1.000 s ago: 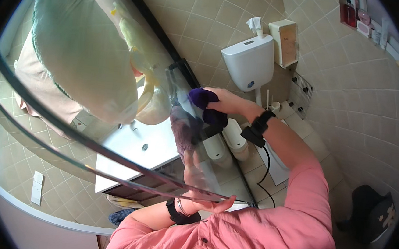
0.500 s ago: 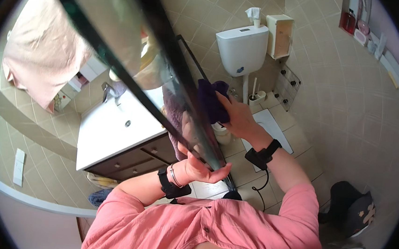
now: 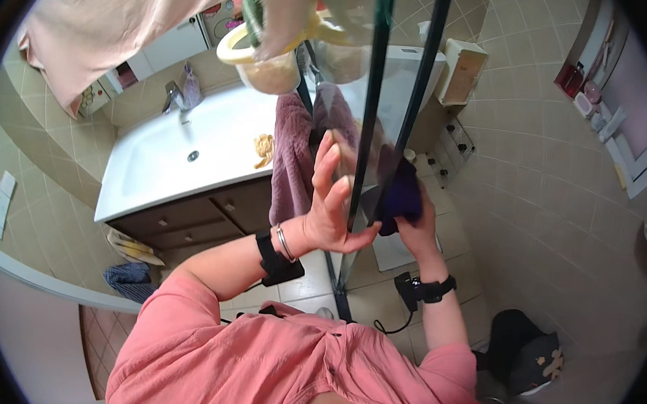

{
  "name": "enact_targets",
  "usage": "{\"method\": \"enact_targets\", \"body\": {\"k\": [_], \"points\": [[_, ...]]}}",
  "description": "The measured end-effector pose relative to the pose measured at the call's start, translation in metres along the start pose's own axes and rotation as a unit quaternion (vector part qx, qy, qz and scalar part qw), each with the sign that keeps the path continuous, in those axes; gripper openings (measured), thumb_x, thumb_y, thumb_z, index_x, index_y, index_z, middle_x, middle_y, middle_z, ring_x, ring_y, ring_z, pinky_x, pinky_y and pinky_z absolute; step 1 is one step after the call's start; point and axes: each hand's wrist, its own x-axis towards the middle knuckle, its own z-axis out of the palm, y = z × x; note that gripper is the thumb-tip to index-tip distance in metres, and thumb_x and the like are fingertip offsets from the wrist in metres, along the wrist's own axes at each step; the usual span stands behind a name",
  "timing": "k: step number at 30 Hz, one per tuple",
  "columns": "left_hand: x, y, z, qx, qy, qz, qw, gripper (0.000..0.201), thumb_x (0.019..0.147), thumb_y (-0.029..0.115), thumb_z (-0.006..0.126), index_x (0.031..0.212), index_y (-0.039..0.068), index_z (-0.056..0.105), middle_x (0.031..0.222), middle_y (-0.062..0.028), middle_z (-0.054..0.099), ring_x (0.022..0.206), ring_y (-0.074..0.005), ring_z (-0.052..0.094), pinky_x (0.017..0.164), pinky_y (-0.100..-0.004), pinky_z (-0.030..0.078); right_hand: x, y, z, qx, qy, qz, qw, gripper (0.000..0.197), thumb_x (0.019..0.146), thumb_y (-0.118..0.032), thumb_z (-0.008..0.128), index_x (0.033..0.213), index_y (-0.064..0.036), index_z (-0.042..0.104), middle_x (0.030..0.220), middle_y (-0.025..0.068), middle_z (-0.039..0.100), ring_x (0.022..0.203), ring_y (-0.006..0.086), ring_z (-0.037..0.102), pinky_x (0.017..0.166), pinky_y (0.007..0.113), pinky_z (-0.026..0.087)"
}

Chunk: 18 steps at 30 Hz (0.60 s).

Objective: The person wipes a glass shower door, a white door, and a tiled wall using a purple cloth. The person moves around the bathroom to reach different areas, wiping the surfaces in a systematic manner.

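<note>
A glass panel (image 3: 374,141) with dark edges stands upright between my two hands. On its left side my left hand (image 3: 332,214) has its fingers stretched up against the glass. The thumb reaches across the dark edge strip. On the other side my right hand (image 3: 422,229) is closed round a bunched dark purple cloth (image 3: 401,200), which lies against the panel. The glass and its edge partly hide the cloth.
A white sink (image 3: 144,169) on a dark cabinet is at left, with a mauve towel (image 3: 292,161) at its right end. A yellow-rimmed container (image 3: 269,72) hangs beyond. The toilet tank is partly behind the glass. A black bag-like thing (image 3: 521,350) lies lower right.
The panel appears more upright in view as my head has turned. My left hand's fingers have spread upward along the glass. My right hand with the cloth now appears lower and farther right.
</note>
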Motion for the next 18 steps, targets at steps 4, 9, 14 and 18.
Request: {"method": "enact_targets", "body": {"k": [4,9,14,18], "points": [[0.014,0.005,-0.003,0.010,0.027,0.014,0.999,0.104,0.066,0.019,0.079,0.151,0.015,0.020,0.153,-0.0250,0.018,0.138,-0.0565,0.021,0.109,-0.0624,0.026,-0.032,-0.033,-0.008,0.057,0.046,-0.050,0.996,0.055,0.083,-0.013,0.073,0.130,0.0037,0.049,0.124,0.0127,0.061,0.115,0.0213,0.057,0.100,0.034,0.043],[0.009,0.025,-0.005,0.066,0.021,-0.035,0.997,0.109,0.063,0.010,0.083,0.150,0.011,0.019,0.149,-0.0237,0.022,0.139,-0.0493,0.026,0.111,-0.0580,0.029,-0.026,-0.099,0.010,0.028,0.106,-0.127,0.986,0.059,0.081,-0.014,0.074,0.131,0.0040,0.048,0.123,0.0146,0.060,0.115,0.0229,0.057,0.100,0.034,0.042],[0.000,0.080,-0.039,0.024,-0.075,-0.172,0.982,0.092,0.070,0.006,0.078,0.147,0.000,0.027,0.145,-0.0251,0.030,0.132,-0.0449,0.037,0.108,-0.0440,0.038,-0.012,-0.108,0.044,-0.163,0.136,-0.258,0.943,0.073,0.081,-0.010,0.070,0.141,0.0045,0.032,0.119,0.0228,0.059,0.109,0.0378,0.060,0.094,0.043,0.045],[-0.040,0.103,-0.064,-0.046,-0.149,-0.212,0.965,0.079,0.075,0.004,0.071,0.144,0.002,0.031,0.141,-0.0227,0.037,0.130,-0.0408,0.041,0.106,-0.0439,0.040,-0.051,-0.069,0.050,-0.257,0.132,-0.217,0.932,0.074,0.078,-0.005,0.067,0.143,0.0023,0.031,0.115,0.0250,0.060,0.102,0.0453,0.061,0.087,0.046,0.049]]}}
